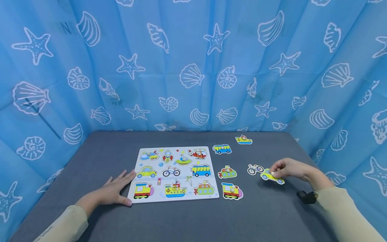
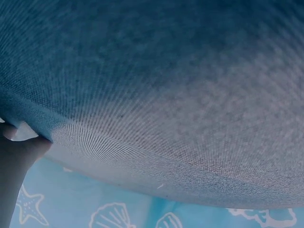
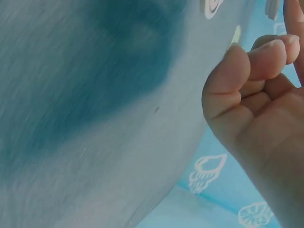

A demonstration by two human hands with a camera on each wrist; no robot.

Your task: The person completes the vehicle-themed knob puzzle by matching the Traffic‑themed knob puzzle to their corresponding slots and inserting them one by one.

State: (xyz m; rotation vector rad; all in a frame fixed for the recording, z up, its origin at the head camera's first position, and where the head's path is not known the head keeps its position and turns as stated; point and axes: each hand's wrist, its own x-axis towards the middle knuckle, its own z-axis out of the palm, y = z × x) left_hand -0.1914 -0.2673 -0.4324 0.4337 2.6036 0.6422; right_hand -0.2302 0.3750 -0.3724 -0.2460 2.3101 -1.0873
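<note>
Between thumb and fingertips, my right hand [image 1: 288,168] pinches the small knob of a yellow car puzzle piece [image 1: 273,176]. The car's left end overlaps a bicycle piece [image 1: 255,169] in the head view. In the right wrist view the curled fingers [image 3: 268,61] show, and the car is mostly hidden. My left hand [image 1: 114,191] lies with fingers spread at the left edge of a white puzzle board [image 1: 145,198], thumb at its lower left corner. Knobbed pieces, including a rocket [image 1: 167,156] and a helicopter [image 1: 198,154], sit in the board's top row; pictured shapes fill the lower rows.
Right of the board lie loose pieces: a blue bus [image 1: 222,149], a boat [image 1: 243,139], a submarine [image 1: 228,172] and a train [image 1: 232,191]. A grey cloth covers the table [image 1: 187,222]. Blue shell-patterned curtains [image 1: 181,101] hang behind and at both sides.
</note>
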